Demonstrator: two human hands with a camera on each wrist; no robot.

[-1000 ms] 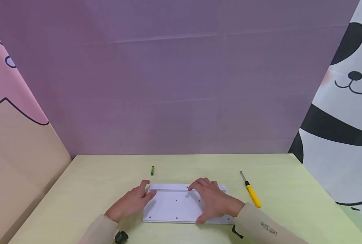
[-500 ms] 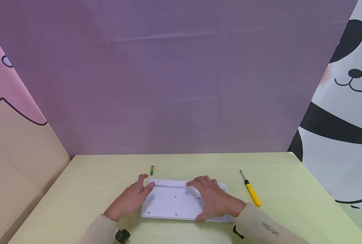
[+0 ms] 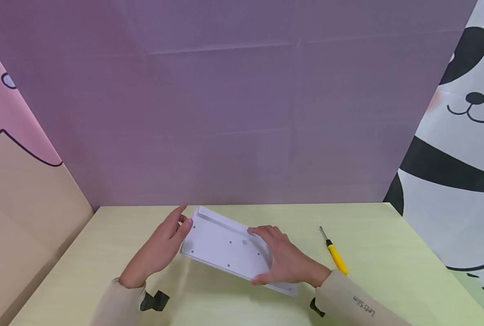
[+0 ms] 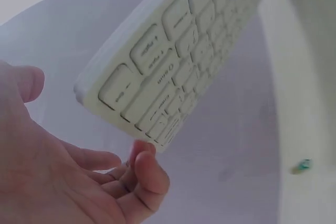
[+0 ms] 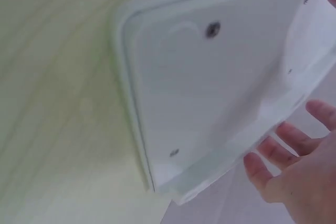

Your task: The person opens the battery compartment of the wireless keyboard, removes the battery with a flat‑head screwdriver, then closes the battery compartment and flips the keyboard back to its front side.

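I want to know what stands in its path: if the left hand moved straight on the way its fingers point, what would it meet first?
Probably the purple back wall: the left hand points up and away past the keyboard edge it touches. Depth is unclear.

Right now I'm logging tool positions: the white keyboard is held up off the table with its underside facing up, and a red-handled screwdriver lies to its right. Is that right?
Not quite: the screwdriver has a yellow handle, not red, as the head view shows. The rest holds: the white keyboard is tilted up off the table between the left hand and right hand, underside up.
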